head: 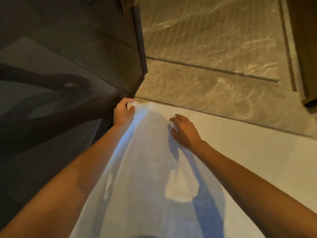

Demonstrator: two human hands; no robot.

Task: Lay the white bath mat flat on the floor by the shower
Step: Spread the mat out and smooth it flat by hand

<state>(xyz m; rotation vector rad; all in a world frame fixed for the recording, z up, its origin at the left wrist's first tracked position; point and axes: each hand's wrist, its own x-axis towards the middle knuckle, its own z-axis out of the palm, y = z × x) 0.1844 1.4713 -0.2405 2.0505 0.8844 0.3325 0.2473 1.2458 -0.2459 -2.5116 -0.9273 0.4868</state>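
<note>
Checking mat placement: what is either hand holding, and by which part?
The left hand grips the white bath mat at its far left corner; the right hand holds nothing.

A dark panel [68,69] walls off the whole left of the frame, its edge post [139,40] ending just above our left hand [123,112]. We find open passage over the bath mat [145,169] at centre and the marble floor [214,48] upper right, until a wooden edge [307,48] at far right.

No readable text, label or number on any surface.
</note>
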